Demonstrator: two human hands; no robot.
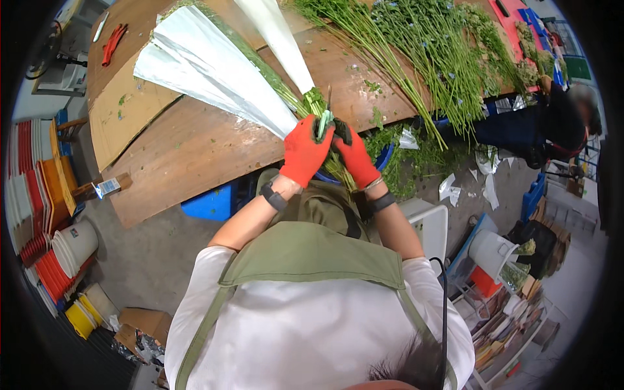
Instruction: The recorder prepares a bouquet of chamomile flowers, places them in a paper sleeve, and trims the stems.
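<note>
My left hand (307, 151), in a red glove with dark fingertips, is closed on a bunch of green stems (314, 101) at the table's near edge. My right hand (357, 157), gloved alike, is closed round the same bunch from the right. Between my thumbs shows a small pale-green thing (324, 122) with a thin dark point above it; its kind is unclear. Above my hands the bunch runs into a white paper cone (276, 36). Cut stem ends (338, 170) stick out below. A wider white paper wrap (208, 68) with stems lies to the left.
Long leafy stems (422, 71) are heaped on the wooden table (188, 149) at right. Red-handled cutters (114, 44) lie far left, near flat cardboard (127, 117). Another person (552, 123) stands at right. A blue bin (211, 201) sits below the table; paper scraps (448, 188) litter the floor.
</note>
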